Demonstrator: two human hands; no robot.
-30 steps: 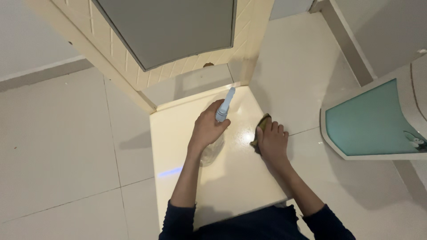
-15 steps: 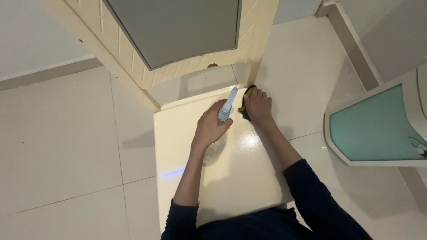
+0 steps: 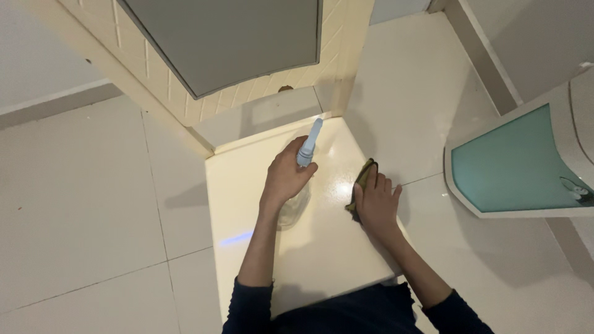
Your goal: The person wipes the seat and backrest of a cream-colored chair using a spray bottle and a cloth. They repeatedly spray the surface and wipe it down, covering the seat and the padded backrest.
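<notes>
Wiping a cream chair seat, bottle in the other hand

Looking down from the head view, the left hand (image 3: 286, 176) is closed around a clear spray bottle (image 3: 296, 204), fingers wrapped at its neck just under the pale blue nozzle (image 3: 309, 142), which points away toward the chair back (image 3: 154, 59). The bottle's clear body shows below the hand, over the middle of the glossy cream seat (image 3: 322, 247); whether it rests on the seat cannot be told.

The right hand (image 3: 376, 201) lies flat, palm down, fingers spread, pressing a yellow-green cloth (image 3: 362, 179) against the seat's right edge. Only a strip of the cloth shows, past the thumb and forefinger. The two hands are near each other but apart.

Dark blue sleeves (image 3: 250, 306) cover both forearms at the bottom. Pale floor tiles (image 3: 80, 198) surround the chair. To the right stands a white unit with a teal panel (image 3: 513, 164).
</notes>
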